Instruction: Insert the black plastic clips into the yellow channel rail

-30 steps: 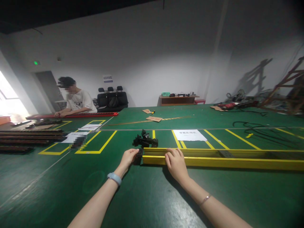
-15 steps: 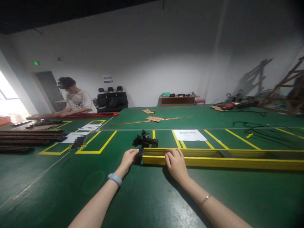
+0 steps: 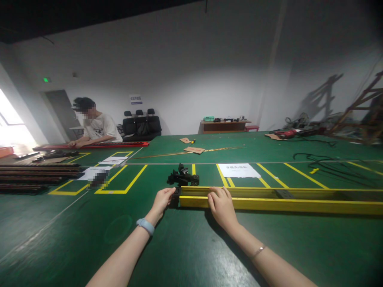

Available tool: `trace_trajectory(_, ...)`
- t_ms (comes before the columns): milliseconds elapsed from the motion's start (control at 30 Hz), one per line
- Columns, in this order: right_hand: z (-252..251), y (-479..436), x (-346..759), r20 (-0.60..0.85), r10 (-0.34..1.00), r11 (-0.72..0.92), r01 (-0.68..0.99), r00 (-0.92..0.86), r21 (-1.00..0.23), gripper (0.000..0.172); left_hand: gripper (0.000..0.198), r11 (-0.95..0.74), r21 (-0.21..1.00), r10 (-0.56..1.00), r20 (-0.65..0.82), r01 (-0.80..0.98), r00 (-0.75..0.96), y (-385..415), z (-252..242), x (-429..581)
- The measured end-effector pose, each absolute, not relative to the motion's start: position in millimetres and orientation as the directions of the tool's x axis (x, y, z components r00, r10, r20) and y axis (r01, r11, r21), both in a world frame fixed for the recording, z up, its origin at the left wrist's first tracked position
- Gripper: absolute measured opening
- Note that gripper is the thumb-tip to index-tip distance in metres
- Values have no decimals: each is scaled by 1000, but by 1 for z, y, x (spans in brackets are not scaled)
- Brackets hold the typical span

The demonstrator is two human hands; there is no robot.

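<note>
A long yellow channel rail (image 3: 287,201) lies across the green table (image 3: 185,247), running off to the right. My left hand (image 3: 162,200) is closed on a small black part (image 3: 176,194) at the rail's left end. My right hand (image 3: 220,205) rests on the rail's near wall, fingers curled over its top edge. A heap of black parts (image 3: 182,177) sits just behind the rail's left end. A dark block (image 3: 284,194) lies inside the channel further right.
Yellow taped boxes (image 3: 121,179) and white sheets (image 3: 238,170) mark the table. Dark rails (image 3: 36,175) are stacked at left. Another person (image 3: 95,124) sits at the far left by a red rail (image 3: 101,145). Black cables (image 3: 326,161) lie at right.
</note>
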State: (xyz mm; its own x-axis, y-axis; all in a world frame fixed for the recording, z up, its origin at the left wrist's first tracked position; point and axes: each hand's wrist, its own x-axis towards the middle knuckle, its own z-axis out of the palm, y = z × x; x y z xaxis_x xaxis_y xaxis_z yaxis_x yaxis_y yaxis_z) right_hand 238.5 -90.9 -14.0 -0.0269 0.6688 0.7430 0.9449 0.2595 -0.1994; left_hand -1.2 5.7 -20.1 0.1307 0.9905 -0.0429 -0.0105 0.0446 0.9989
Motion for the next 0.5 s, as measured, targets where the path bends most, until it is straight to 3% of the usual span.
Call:
trace_trajectory(200,-13,-91,238,729,684,250,946,-21,-208,25,48,9,1000,997,-11,25,70,-1,-15,5)
trace_trajectory(367,-13,-92,238,722,691,245,947,-20,-208,25,50,-147,956,989,139,253,47,-9,-8,7)
trace_trajectory(500,-13,-91,238,717,696,236,951,-23,-199,24,53,-335,846,942,293,415,164,-19,-4,13)
